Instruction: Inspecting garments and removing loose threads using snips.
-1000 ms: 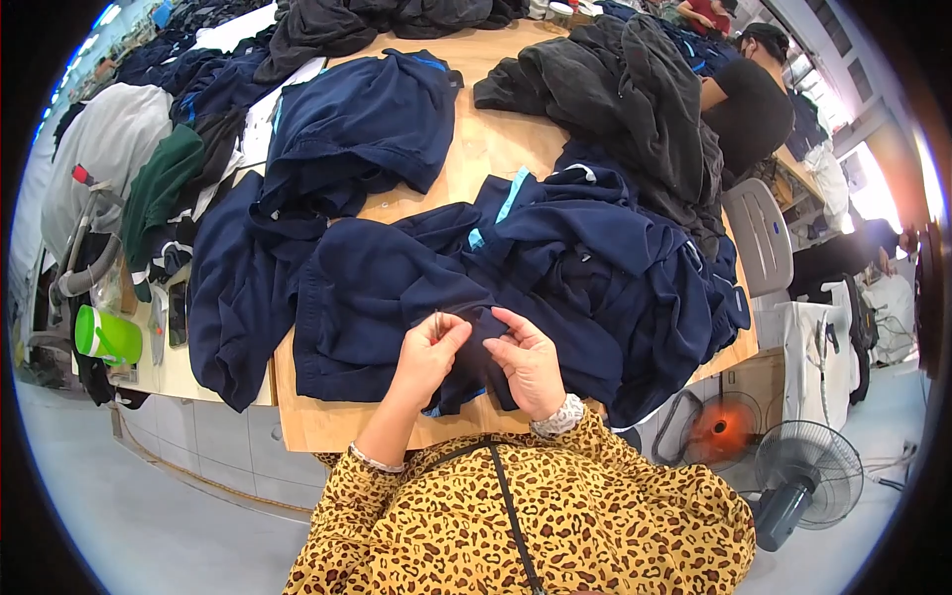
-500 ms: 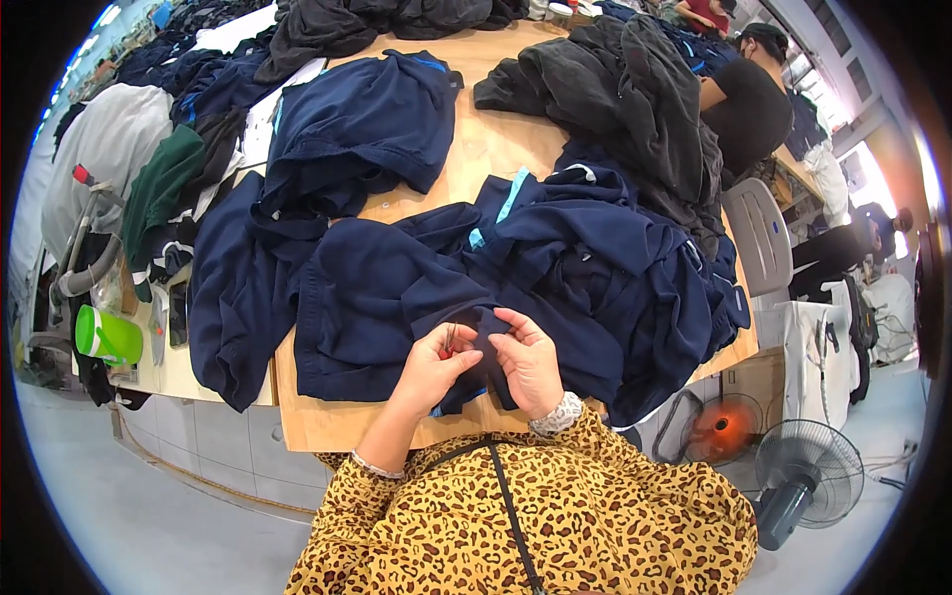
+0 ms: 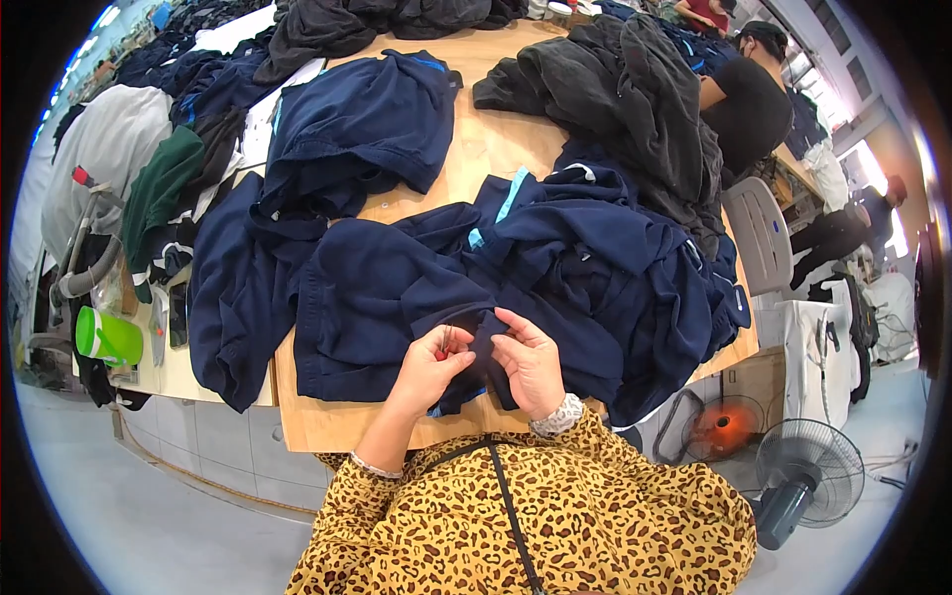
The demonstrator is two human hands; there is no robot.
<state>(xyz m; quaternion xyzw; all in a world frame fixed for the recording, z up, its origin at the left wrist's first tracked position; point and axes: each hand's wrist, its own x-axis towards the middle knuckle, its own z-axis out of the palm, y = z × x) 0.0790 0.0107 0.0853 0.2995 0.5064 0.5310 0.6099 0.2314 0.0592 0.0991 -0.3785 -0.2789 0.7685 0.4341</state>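
My left hand (image 3: 434, 365) is closed around small thread snips (image 3: 445, 347), of which a thin metal part and a bit of red show between the fingers. Close beside it, my right hand (image 3: 529, 365) pinches the edge of a navy garment (image 3: 367, 288) between thumb and fingertips. That garment lies spread over the front of the wooden table, its lower edge with a light blue strip hanging toward me. The blades' exact position against the cloth is hidden by my fingers.
Navy garments (image 3: 605, 248) with light blue trim are heaped at right, beside dark grey clothing (image 3: 615, 89). Another navy pile (image 3: 362, 124) lies farther back. A green container (image 3: 107, 336) stands at left; a fan (image 3: 808, 471) is at lower right. A person in black (image 3: 754, 99) works behind.
My fingers shift only slightly on the cloth, and both hands stay together at the same spot. At far right, a person in the background has become more upright.
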